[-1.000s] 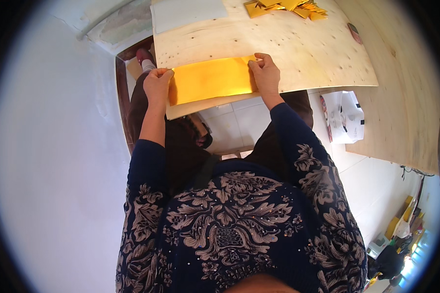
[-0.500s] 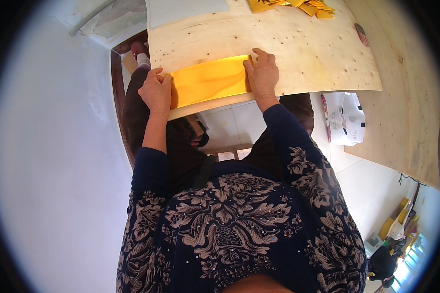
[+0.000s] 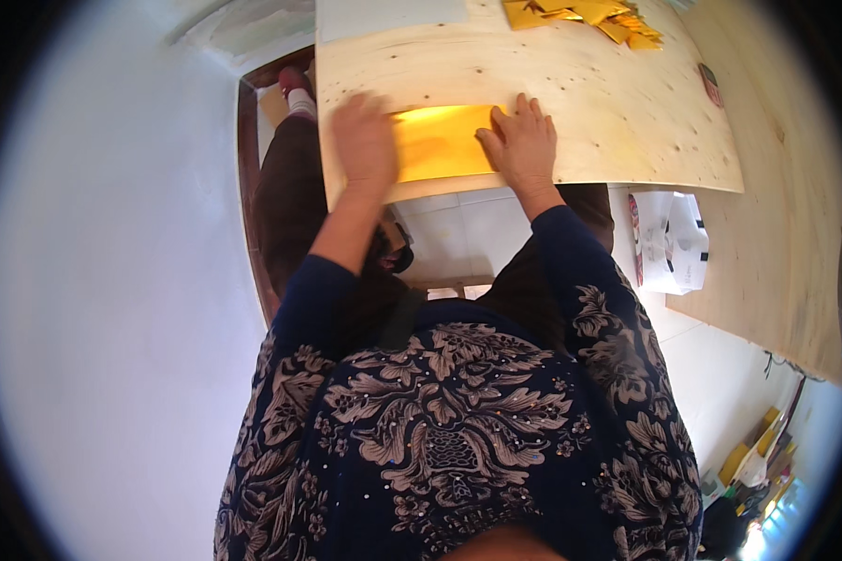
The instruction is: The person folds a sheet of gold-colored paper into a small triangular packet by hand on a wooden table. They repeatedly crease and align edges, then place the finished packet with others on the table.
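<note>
A shiny gold sheet (image 3: 444,145), looking like foil paper, lies on the pale wooden board (image 3: 617,122) along its near edge. Over the sheet's left end is my left hand (image 3: 365,145), smeared by motion, so its fingers cannot be read and that end is hidden. My right hand (image 3: 526,148) rests at the right end, thumb on the gold surface and fingers stretched out over the wood.
Several folded gold pieces (image 3: 594,17) lie in a pile at the board's far side. A small dark red object (image 3: 710,85) sits near the right edge. Below on the right stands a white bag (image 3: 672,243); a light grey sheet (image 3: 393,13) lies far left.
My left hand has moved right and inward over the gold sheet, covering its left end. My right hand stays at the right end. The whole view has shifted slightly.
</note>
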Demonstrator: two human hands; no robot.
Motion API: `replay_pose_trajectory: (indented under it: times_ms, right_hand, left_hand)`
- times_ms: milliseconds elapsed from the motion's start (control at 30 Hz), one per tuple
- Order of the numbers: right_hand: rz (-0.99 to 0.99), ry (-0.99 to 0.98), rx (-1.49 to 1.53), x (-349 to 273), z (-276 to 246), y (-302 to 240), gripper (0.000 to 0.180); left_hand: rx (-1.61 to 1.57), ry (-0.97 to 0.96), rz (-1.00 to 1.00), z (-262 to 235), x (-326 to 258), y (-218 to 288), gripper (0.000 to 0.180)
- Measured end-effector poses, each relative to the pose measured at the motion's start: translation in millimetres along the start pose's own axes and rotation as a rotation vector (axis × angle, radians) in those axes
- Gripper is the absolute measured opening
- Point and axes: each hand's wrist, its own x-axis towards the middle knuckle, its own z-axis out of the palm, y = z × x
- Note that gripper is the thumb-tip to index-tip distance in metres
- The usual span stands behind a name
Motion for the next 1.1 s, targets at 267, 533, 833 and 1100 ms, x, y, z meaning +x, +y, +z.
replay_pose_trajectory:
  times_ms: [267, 533, 833, 1100]
  right_hand:
    - [-0.009, 0.042, -0.019, -0.9, 4.4, 1.8, 0.035]
    - [0.000, -0.035, -0.033, 2.0, -5.5, -4.1, 0.035]
    - [-0.284, 0.011, 0.280, 33.0, 23.4, -125.8, 0.046]
    - [-0.268, -0.161, 0.102, 7.1, 32.6, -81.7, 0.061]
  left_hand:
    - [-0.128, -0.479, -0.045, 31.8, -15.9, 72.7, 0.068]
    - [0.098, -0.533, -0.242, -16.8, -38.2, -8.3, 0.075]
    - [0.190, -0.585, -0.153, -17.8, -39.7, -10.7, 0.072]
    - [0.101, -0.422, -0.140, -7.5, -44.7, -16.4, 0.069]
